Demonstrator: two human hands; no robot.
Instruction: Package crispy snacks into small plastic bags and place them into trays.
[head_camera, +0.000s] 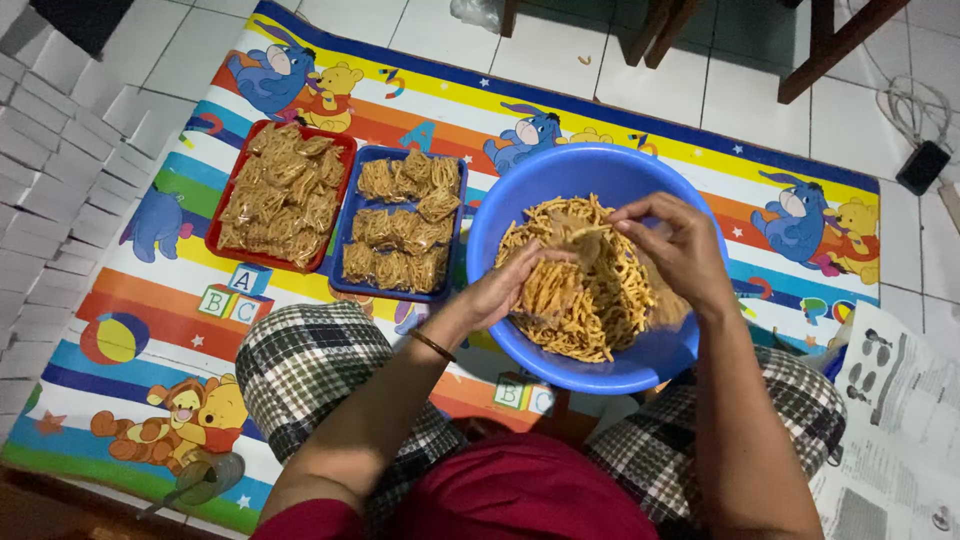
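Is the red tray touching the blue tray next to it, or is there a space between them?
Touching. In the head view, the red tray and the blue tray lie side by side on the mat, their long rims pressed together with no mat visible between them.

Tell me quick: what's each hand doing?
Left hand: in the bowl, scooping snack sticks.
Right hand: shut on a clear bag.

One blue bowl (520, 190) of loose fried snack sticks (590, 300), two trays of bagged snacks (one red tray (222, 205), one blue tray (344, 235)), one patterned mat (130, 300) and two hands share the floor.
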